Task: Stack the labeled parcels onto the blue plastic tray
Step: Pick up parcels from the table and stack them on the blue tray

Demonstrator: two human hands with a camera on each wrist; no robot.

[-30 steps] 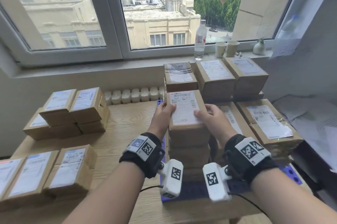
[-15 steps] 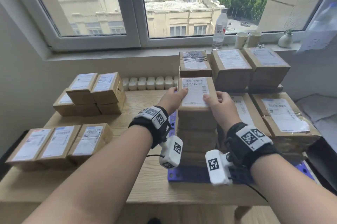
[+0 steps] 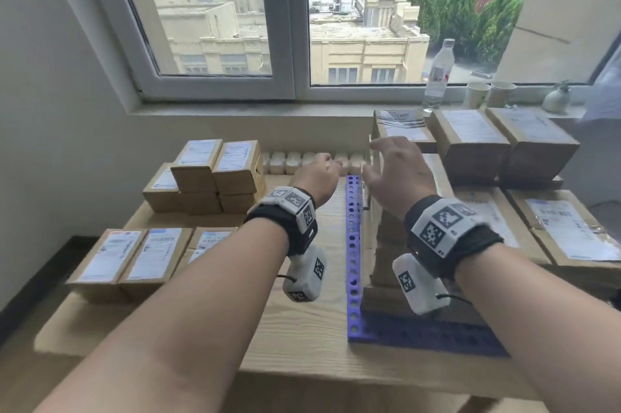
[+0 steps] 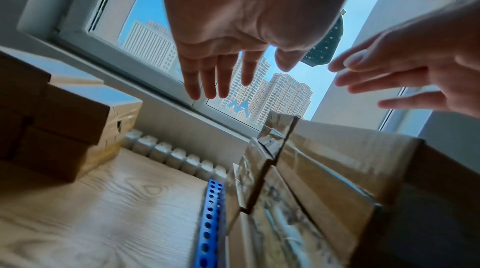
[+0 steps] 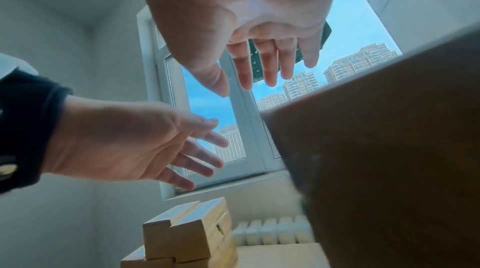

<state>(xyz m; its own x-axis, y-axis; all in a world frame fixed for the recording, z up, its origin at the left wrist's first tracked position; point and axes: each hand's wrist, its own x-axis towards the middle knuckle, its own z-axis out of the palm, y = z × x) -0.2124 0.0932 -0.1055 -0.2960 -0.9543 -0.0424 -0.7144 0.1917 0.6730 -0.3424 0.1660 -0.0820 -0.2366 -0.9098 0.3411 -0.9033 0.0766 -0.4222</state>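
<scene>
A blue perforated tray (image 3: pixel 353 244) lies on the right half of the wooden table, with labeled brown parcels stacked on it. The near stack (image 3: pixel 386 244) stands at the tray's left rim, partly hidden behind my right wrist. My left hand (image 3: pixel 322 170) hovers just left of that stack, fingers relaxed and empty. My right hand (image 3: pixel 389 164) hovers over the stack's top with its fingers spread, holding nothing. The left wrist view shows my left hand (image 4: pixel 226 56) in the air above the tray (image 4: pixel 210 221) and the stack (image 4: pixel 311 180). The right wrist view shows my right hand (image 5: pixel 259 56) empty beside a parcel (image 5: pixel 389 149).
Loose parcels sit on the table's left side: a pile at the back (image 3: pixel 215 177) and a row near the front edge (image 3: pixel 148 258). More parcels (image 3: pixel 470 140) fill the tray's back and right. A bottle (image 3: pixel 438 73) and cups (image 3: pixel 477 95) stand on the windowsill.
Both hands have let go of the top parcel on the near stack and lifted off it with fingers spread. The view has swung to the left.
</scene>
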